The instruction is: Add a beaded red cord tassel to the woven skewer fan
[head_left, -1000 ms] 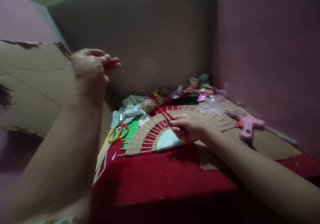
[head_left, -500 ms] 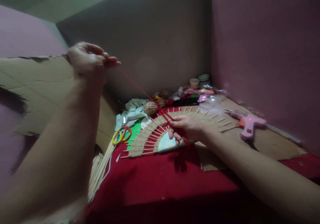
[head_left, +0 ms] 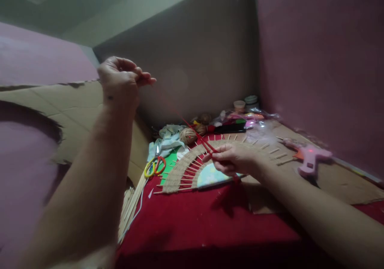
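Red yarn [head_left: 194,129] stretches on a slant between my two hands. Raised at the upper left, my left hand [head_left: 126,75] pinches one end of it between closed fingers. My right hand [head_left: 231,159], lower and nearer the table, is closed around a small bundle of the same yarn, and a bit of red shows below its fingers. Under that hand lies a half-round fan-shaped piece [head_left: 174,181] of thin sticks woven with tan twine, with a pale patterned half-circle [head_left: 211,176] at its centre. The right hand hides part of the weave.
Yellow-and-red scissors [head_left: 155,167] lie left of the fan, near thin wooden sticks [head_left: 132,209]. A pink glue gun [head_left: 309,155], its red light lit, rests on cardboard [head_left: 339,185] at right. Twine balls [head_left: 188,136] and plastic-wrapped items sit behind; torn cardboard [head_left: 81,109] stands at left.
The whole view has shifted, so everything sits a little further right and lower. My right hand's fingers have curled more tightly around the yarn; the yarn stays stretched to the left hand.
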{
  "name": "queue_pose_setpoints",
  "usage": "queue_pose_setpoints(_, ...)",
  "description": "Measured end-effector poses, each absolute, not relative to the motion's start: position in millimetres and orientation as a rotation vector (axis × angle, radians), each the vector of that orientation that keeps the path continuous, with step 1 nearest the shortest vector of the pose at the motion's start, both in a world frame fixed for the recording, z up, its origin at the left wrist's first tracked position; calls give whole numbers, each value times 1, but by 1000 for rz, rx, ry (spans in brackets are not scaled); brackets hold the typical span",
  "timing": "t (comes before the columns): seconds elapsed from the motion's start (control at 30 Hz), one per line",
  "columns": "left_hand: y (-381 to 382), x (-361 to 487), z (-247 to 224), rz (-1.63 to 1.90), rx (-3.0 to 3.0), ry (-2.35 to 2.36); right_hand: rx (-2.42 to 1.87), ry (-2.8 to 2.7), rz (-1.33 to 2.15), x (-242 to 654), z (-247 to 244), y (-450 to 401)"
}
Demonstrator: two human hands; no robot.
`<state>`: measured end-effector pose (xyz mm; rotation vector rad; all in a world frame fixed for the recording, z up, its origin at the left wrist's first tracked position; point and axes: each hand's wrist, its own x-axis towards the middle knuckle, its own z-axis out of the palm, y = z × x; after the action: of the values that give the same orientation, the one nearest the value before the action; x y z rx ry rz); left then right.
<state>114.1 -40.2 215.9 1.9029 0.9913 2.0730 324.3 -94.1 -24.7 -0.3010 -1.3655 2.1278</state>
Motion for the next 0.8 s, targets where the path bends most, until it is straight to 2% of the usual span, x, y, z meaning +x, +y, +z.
queue_pose_setpoints(0.33, -55, 107, 224, 2175, 1832, 1015, -320, -1336, 2079, 330, -16, -97)
queue_pose_setpoints(0.47, -66, 102, 219, 2139, 1773, 985, -484, -1418, 2018, 341, -3, -115)
queue_pose_setpoints(0.67, -88, 116, 196, 1987, 1801, 851, -901, -1854, 1665, 395, 19, -159)
queue_pose_setpoints(0.7, -90, 118, 189, 1938, 1806, 841, -966, -1992, 1567, 406, 24, -165)
queue_pose_setpoints(0.8, -93, 126, 165, 1791, 1808, 824, -1061, -1940, 1043, 422, 45, -177)
